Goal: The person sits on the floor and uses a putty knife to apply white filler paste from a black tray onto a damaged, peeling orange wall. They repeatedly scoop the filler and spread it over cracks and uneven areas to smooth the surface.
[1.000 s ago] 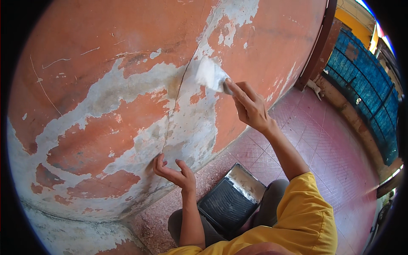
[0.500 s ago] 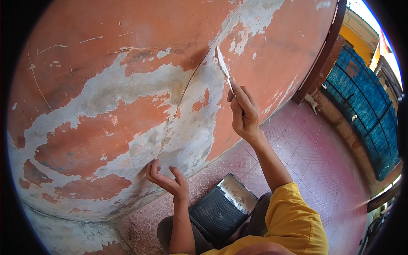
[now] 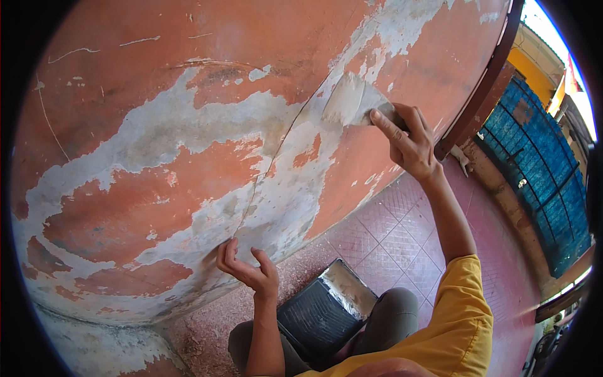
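My right hand [image 3: 408, 138] grips a putty knife [image 3: 372, 105], its broad blade turned flat toward me. Pale filler [image 3: 344, 100] coats the blade's front part. The blade lies close to the peeling orange wall [image 3: 276, 38], just right of a dark crack [image 3: 276, 154]; whether it touches I cannot tell. Down at the crack's lower end, my left hand [image 3: 251, 270] rests its bent fingertips on the wall, thumb apart and holding nothing. Between my knees sits a black ribbed tray [image 3: 317, 314] with white paste [image 3: 352, 289] at its far end.
Pinkish-red tiles [image 3: 383, 229] cover the floor, with crumbs of debris [image 3: 201, 339] near the wall's foot. A brown post [image 3: 480, 81] stands at the wall's right end. Farther right is a blue covered gate [image 3: 534, 169] above a low wall.
My right hand has moved right and turned the putty knife from edge-on to broad side. My right knee now shows beside the tray. My left hand stays at the wall.
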`<action>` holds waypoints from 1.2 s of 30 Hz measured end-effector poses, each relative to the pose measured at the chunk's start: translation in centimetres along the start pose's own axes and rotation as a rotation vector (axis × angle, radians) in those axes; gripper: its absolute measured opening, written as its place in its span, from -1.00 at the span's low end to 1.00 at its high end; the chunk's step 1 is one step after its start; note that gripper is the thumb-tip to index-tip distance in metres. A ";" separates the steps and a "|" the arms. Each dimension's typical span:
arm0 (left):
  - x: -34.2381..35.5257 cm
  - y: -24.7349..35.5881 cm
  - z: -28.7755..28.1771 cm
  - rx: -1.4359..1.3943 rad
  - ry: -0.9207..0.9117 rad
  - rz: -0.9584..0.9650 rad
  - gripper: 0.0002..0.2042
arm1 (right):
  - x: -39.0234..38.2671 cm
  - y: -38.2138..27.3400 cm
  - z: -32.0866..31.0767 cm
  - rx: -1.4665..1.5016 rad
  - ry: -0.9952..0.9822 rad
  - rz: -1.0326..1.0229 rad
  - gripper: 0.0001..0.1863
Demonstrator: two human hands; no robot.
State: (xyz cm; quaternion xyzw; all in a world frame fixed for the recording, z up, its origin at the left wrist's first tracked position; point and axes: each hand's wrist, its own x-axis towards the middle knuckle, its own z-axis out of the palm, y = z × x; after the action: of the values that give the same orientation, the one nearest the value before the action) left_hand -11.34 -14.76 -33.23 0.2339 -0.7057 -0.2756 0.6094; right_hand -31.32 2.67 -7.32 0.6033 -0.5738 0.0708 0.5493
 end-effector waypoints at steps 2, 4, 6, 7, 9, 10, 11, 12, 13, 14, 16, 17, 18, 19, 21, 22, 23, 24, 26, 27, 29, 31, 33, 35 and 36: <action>-0.1 -0.2 0.2 0.017 0.012 0.007 -0.54 | 0.2 0.8 -0.3 0.043 -0.045 -0.009 -0.17; -0.2 -0.4 0.4 0.037 0.020 0.020 -0.55 | 0.2 1.2 -0.5 0.091 -0.089 -0.004 -0.17; -0.2 -0.3 0.5 0.036 0.027 0.015 -0.55 | -0.5 0.6 -0.5 0.084 -0.150 0.028 -0.17; -0.2 -0.4 0.5 0.036 0.028 0.016 -0.55 | -0.8 0.4 -0.5 0.078 -0.178 0.047 -0.17; -0.3 -0.4 0.6 0.032 0.029 0.010 -0.55 | -1.0 0.2 -0.2 0.083 -0.118 0.059 -0.17; -0.3 -0.4 0.6 0.033 0.028 0.008 -0.55 | -1.0 0.0 0.0 0.088 -0.086 0.067 -0.17; -0.2 -0.3 0.6 0.029 0.028 0.007 -0.56 | -1.0 -0.3 0.2 0.099 -0.074 0.084 -0.17; 0.0 -0.1 0.6 0.024 0.027 0.005 -0.57 | -1.0 -0.6 0.3 0.111 -0.063 0.101 -0.17; 0.1 0.1 0.6 0.015 0.028 0.001 -0.59 | -0.9 -0.9 0.3 0.118 -0.055 0.115 -0.17; 0.1 0.1 0.6 0.014 0.027 0.000 -0.57 | -0.9 -1.2 0.4 0.120 -0.052 0.125 -0.17; 0.0 -0.2 0.6 0.015 0.026 -0.003 -0.54 | -1.1 -1.7 0.9 0.126 -0.047 0.144 -0.17; -0.1 -0.2 0.5 0.019 0.023 -0.005 -0.54 | -1.1 -1.9 1.0 0.132 -0.042 0.147 -0.17; -0.1 -0.2 0.5 0.023 0.020 -0.007 -0.54 | -1.1 -1.9 1.2 0.136 -0.036 0.153 -0.17; -0.1 -0.2 0.5 0.027 0.016 -0.007 -0.54 | -1.2 -2.0 1.3 0.138 -0.030 0.160 -0.17; -0.1 -0.2 0.5 0.021 0.020 -0.006 -0.54 | -1.2 -2.1 1.5 0.142 -0.027 0.177 -0.17; -0.1 -0.2 0.5 0.016 0.020 -0.007 -0.54 | -1.2 -2.3 1.5 0.141 -0.033 0.187 -0.17; -0.1 -0.3 0.5 0.021 0.019 -0.001 -0.54 | -1.1 -2.5 1.5 0.141 -0.040 0.197 -0.17; -0.1 -0.3 0.5 0.026 0.017 0.005 -0.54 | -1.1 -2.6 1.5 0.153 -0.045 0.200 -0.17; -0.2 -0.4 0.5 0.038 0.015 0.009 -0.54 | -1.2 -3.0 1.6 0.186 -0.054 0.205 -0.18; -0.3 -0.4 0.5 0.039 0.014 0.009 -0.55 | -1.3 -3.3 1.6 0.195 -0.084 0.198 -0.18; -0.2 -0.3 0.5 0.029 0.013 0.007 -0.55 | -1.5 -4.1 1.2 0.202 -0.142 0.183 -0.18; -0.1 -0.3 0.4 0.019 0.014 0.002 -0.55 | -2.1 -4.5 1.1 0.240 -0.137 0.196 -0.19; -0.1 -0.3 0.4 0.025 0.010 0.011 -0.55 | -2.7 -4.6 0.8 0.260 -0.079 0.200 -0.24; -0.1 -0.3 0.4 0.031 0.007 0.012 -0.55 | -2.0 -4.5 0.9 0.390 0.063 0.271 -0.28; -0.1 -0.4 0.5 0.036 0.007 0.009 -0.55 | -1.7 -4.4 0.8 0.455 0.135 0.306 -0.30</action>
State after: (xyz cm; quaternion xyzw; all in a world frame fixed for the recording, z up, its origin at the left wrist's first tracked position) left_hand -11.77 -14.89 -33.61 0.2423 -0.7095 -0.2593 0.6089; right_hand -28.88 1.97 -11.36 0.6115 -0.5897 0.3200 0.4194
